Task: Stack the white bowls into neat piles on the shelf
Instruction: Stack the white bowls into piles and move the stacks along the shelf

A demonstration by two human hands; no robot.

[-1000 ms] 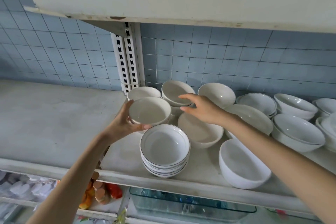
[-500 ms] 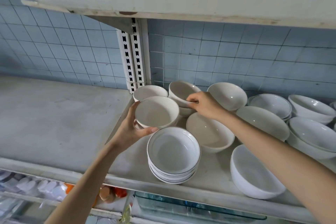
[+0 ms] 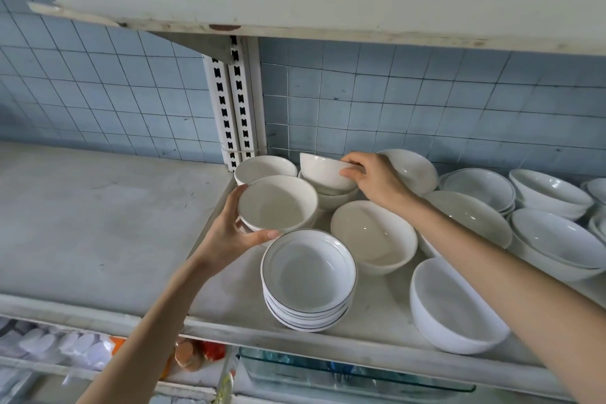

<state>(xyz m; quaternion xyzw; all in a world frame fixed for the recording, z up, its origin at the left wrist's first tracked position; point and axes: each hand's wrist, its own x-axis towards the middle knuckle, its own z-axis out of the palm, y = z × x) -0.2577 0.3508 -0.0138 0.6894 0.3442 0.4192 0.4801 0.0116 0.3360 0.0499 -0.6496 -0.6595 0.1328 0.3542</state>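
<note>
White bowls (image 3: 557, 239) crowd the right part of the shelf (image 3: 98, 223). Starting at the left, the left hand (image 3: 226, 233) grips a cream bowl (image 3: 278, 203) by its side, mouth up, thumb curled along its near edge. A second cream bowl (image 3: 264, 167) sits just behind it by the wall. Just to the right, the right hand (image 3: 377, 180) pinches the rim of a tipped bowl (image 3: 324, 170). Its mouth is turned toward the wall, and it sits over a lower bowl (image 3: 337, 200). The tipped bowl is near the held one, a little behind and to the right, so I think it goes left and down into it, once turned flat. In front stands a pile of dark-rimmed bowls (image 3: 308, 275). Further right are a wide cream bowl (image 3: 373, 236) and a big white bowl (image 3: 455, 305).
</note>
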